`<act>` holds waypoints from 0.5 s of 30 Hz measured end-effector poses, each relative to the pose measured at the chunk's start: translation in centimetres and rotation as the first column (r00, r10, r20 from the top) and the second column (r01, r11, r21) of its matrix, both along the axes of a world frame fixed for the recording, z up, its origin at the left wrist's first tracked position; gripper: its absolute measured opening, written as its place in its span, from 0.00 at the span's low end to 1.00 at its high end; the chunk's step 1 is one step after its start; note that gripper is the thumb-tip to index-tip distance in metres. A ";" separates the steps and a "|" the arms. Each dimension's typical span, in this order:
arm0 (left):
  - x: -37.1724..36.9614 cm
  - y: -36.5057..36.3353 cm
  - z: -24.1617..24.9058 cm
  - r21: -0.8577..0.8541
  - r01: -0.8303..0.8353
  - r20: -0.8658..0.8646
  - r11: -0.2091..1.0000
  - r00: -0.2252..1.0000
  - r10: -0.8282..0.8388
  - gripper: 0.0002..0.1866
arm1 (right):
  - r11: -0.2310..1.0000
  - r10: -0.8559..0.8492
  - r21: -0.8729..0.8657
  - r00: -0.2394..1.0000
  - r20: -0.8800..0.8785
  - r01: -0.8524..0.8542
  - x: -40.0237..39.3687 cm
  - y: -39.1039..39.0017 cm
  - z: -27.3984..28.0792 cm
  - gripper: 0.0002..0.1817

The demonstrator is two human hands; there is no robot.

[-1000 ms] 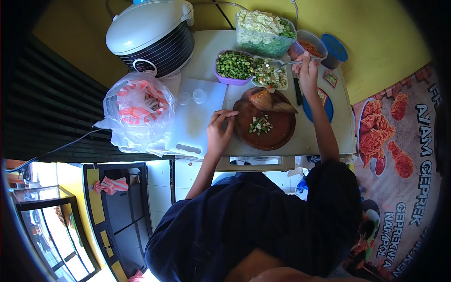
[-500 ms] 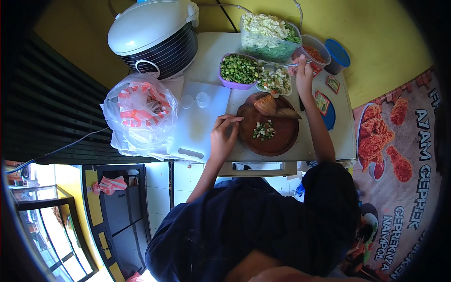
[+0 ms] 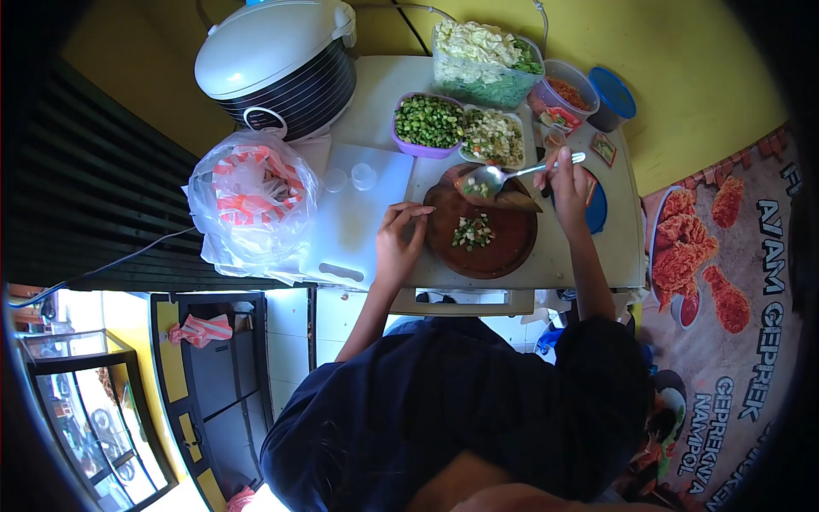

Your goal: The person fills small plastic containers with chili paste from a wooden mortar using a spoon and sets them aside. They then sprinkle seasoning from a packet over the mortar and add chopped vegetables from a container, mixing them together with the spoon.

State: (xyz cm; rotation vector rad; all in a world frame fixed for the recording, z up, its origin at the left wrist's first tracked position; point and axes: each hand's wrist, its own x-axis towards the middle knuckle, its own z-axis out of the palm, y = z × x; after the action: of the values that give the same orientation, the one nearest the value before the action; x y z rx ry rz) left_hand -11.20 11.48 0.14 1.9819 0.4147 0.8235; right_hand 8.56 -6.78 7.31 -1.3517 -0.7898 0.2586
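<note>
My right hand (image 3: 560, 181) grips the handle of a metal spoon (image 3: 516, 173), whose bowl carries chopped vegetables over the far side of a brown mortar (image 3: 503, 263). A small heap of chopped green and white vegetables (image 3: 473, 232) lies in the mortar. Partly behind the spoon, a pestle (image 3: 519, 201) rests at its far rim. My left hand (image 3: 400, 241) is loosely curved at the mortar's left rim, its index finger stretched out and thumb apart. Just beyond the mortar stand a tub of chopped mixed vegetables (image 3: 495, 136) and a purple tub of sliced greens (image 3: 428, 125).
A rice cooker (image 3: 281, 77), a bag-lined container (image 3: 256, 200) and a white cutting board (image 3: 354, 226) with two small clear cups occupy the left. At the back are a shredded cabbage box (image 3: 486, 64), a carrot tub (image 3: 567, 90) and a blue-lidded container (image 3: 612, 96).
My right hand has brought the spoon from the mixed vegetable tub toward me, over the mortar, with vegetables in its bowl. The left hand stays at the mortar's left rim.
</note>
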 end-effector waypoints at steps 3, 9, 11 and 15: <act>0.1 -0.1 0.2 -0.008 -0.001 0.001 1.000 1.000 0.001 0.09 | 0.972 0.150 -0.212 0.965 0.215 -0.104 -3.1 -0.3 0.8 0.20; -0.1 -0.2 0.5 -0.012 0.003 -0.003 1.000 1.000 -0.003 0.10 | 0.990 -0.064 -0.118 0.990 0.129 0.079 -0.5 0.5 0.3 0.21; -0.1 -0.3 0.6 -0.006 0.003 -0.002 1.000 1.000 -0.003 0.10 | 0.986 -0.151 -0.048 0.982 0.113 0.158 1.4 1.7 0.3 0.22; -0.2 -0.4 0.7 -0.037 0.009 -0.015 0.999 1.000 -0.010 0.10 | 0.971 -0.230 -0.023 0.960 0.161 0.236 4.5 4.1 0.0 0.21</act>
State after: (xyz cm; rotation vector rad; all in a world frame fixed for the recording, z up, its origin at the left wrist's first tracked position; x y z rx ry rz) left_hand -11.42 11.11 0.86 1.9561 0.4262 0.7900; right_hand 13.08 -2.70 7.28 -1.5042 -0.7506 -0.0182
